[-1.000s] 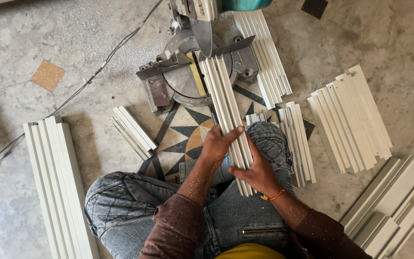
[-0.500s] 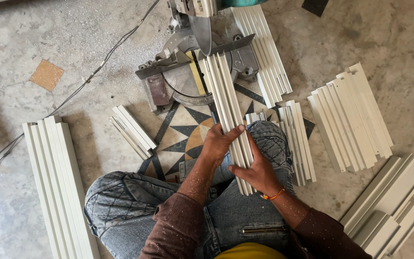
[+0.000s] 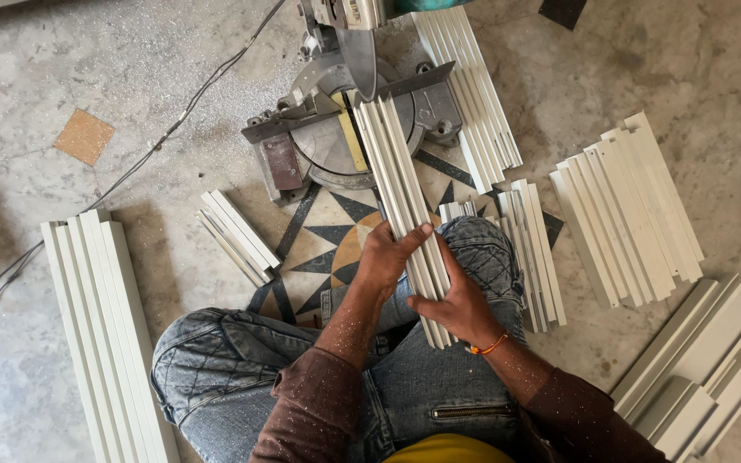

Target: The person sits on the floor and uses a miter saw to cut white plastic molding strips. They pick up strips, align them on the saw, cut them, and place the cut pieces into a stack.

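Both the left hand (image 3: 385, 257) and right hand (image 3: 452, 302) are closed around a bundle of white strips (image 3: 400, 201) at frame centre, its far end under the saw blade (image 3: 358, 60). Loosely gripped strips could slide unevenly or jump.

**Dusty sleeves, faded denim**

Dark maroon-brown long sleeves (image 3: 319, 403) behind both hands, flecked all over with pale dust. Thin orange thread band (image 3: 488, 347) at the wrist of the right hand (image 3: 456, 304). Bare left hand (image 3: 385, 257), no glove. Below the hands, washed blue jeans (image 3: 242, 360) with quilted diamond stitching at the knees and a metal zip pocket (image 3: 471, 412). Yellow cloth (image 3: 448, 450) nearest the body.
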